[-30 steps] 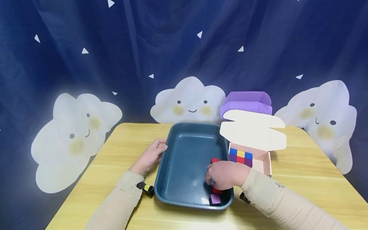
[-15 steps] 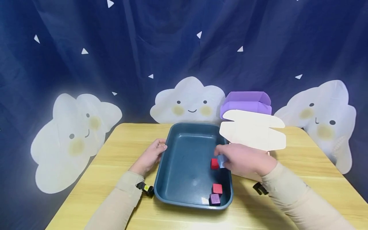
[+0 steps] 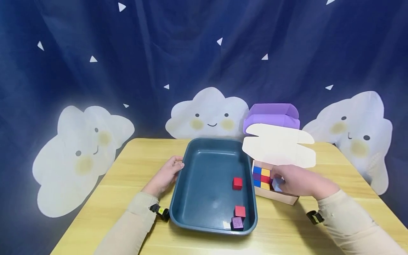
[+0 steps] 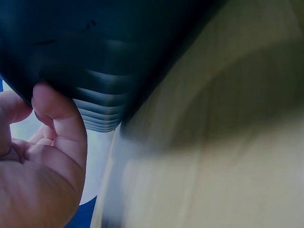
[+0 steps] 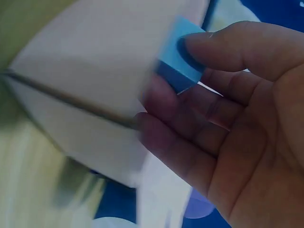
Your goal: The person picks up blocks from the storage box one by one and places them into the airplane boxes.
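My right hand point(image 3: 299, 180) pinches a light blue cube point(image 5: 183, 57) between thumb and fingers, over the right part of an open cardboard box point(image 3: 276, 195). Beside it in that box, blue, yellow, red and purple cubes point(image 3: 265, 179) sit in tight rows. With thumb and fingers at the rim, my left hand point(image 3: 164, 175) grips the left side of a dark blue tray point(image 3: 204, 198). Inside the tray, near its right wall, lie a red cube point(image 3: 237, 183), a second red cube point(image 3: 240, 211) and a purple cube point(image 3: 237, 223) close against that one.
The box's pale lid point(image 3: 278, 145) stands raised behind it, with a purple flap point(image 3: 271, 118) above. All of it rests on a wooden table point(image 3: 149, 148). A dark blue curtain point(image 3: 191, 46) with clouds hangs at the back.
My right hand has lifted the light blue cube out of the tray and carried it right, over the box. My left hand has stayed at the tray's rim.
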`<action>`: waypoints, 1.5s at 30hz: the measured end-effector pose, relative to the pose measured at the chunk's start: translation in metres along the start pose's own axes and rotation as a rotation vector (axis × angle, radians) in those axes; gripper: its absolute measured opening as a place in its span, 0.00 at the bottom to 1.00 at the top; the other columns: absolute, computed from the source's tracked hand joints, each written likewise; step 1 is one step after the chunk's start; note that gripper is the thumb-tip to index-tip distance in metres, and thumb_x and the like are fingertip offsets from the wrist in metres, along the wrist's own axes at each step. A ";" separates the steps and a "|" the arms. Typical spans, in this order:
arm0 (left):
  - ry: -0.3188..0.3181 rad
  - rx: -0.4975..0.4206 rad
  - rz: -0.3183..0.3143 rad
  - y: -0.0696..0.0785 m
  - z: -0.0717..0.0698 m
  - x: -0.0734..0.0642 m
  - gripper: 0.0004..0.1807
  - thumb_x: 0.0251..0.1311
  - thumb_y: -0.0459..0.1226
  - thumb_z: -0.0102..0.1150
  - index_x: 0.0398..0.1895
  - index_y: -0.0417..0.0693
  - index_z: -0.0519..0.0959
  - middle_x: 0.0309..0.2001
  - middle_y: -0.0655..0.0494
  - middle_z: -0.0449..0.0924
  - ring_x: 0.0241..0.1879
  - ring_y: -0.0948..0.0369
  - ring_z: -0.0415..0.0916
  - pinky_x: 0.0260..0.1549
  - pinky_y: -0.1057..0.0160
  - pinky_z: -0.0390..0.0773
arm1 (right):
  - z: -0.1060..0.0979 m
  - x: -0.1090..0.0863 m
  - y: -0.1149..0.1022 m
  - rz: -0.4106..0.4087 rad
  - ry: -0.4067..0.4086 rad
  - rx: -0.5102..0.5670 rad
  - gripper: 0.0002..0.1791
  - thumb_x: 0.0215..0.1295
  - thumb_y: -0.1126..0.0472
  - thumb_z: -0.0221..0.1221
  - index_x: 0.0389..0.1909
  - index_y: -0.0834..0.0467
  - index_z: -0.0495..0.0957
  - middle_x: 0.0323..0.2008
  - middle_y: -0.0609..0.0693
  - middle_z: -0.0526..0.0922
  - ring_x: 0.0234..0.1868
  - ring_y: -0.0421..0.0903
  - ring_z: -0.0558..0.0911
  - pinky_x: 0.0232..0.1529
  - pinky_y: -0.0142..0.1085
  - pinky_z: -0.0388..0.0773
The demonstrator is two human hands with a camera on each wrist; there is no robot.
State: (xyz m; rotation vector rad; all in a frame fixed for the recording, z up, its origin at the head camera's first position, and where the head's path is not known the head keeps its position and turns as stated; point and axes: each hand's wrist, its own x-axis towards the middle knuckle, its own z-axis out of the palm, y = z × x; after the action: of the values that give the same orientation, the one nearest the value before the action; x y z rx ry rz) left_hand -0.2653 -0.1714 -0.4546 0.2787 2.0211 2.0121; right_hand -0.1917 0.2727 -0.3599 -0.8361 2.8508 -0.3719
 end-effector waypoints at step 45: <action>-0.008 0.012 0.019 -0.003 -0.003 0.000 0.17 0.77 0.34 0.45 0.63 0.35 0.63 0.50 0.37 0.77 0.42 0.54 0.80 0.42 0.59 0.81 | -0.007 0.066 -0.073 -0.158 0.051 -0.102 0.11 0.62 0.61 0.64 0.45 0.55 0.80 0.36 0.45 0.82 0.36 0.43 0.79 0.44 0.44 0.79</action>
State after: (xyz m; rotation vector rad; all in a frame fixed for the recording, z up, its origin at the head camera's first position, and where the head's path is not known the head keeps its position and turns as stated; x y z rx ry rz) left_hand -0.2664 -0.1742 -0.4571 0.3086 2.0335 2.0075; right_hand -0.2108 0.1787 -0.3382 -1.0901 2.8800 -0.2712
